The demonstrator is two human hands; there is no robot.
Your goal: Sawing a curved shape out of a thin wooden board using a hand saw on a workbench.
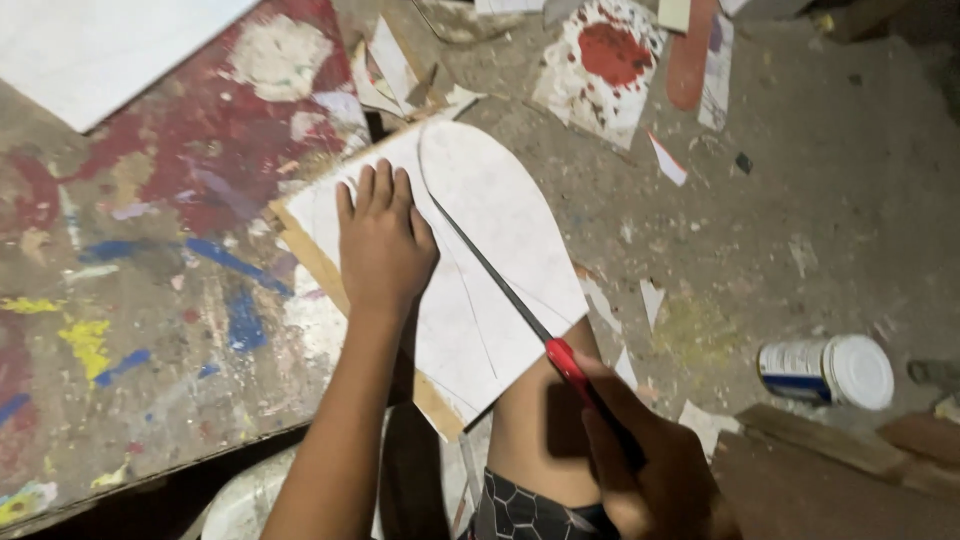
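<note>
My left hand (382, 243) lies flat, fingers together, on a white sheet (480, 215) with a rounded top and a thin brown backing edge. The sheet rests partly on a paint-stained board (150, 260) and overhangs my knee (535, 420). My right hand (655, 470) grips the red handle of a long thin blade (490, 270). The blade lies diagonally across the sheet, its tip near a curved pencil line by my left fingers.
A white can (828, 372) lies on its side on the dirty floor at right. Paper scraps and a red-splattered sheet (600, 65) litter the floor at the top. Wooden planks (830, 470) sit at lower right. A white panel (90, 45) occupies the upper left.
</note>
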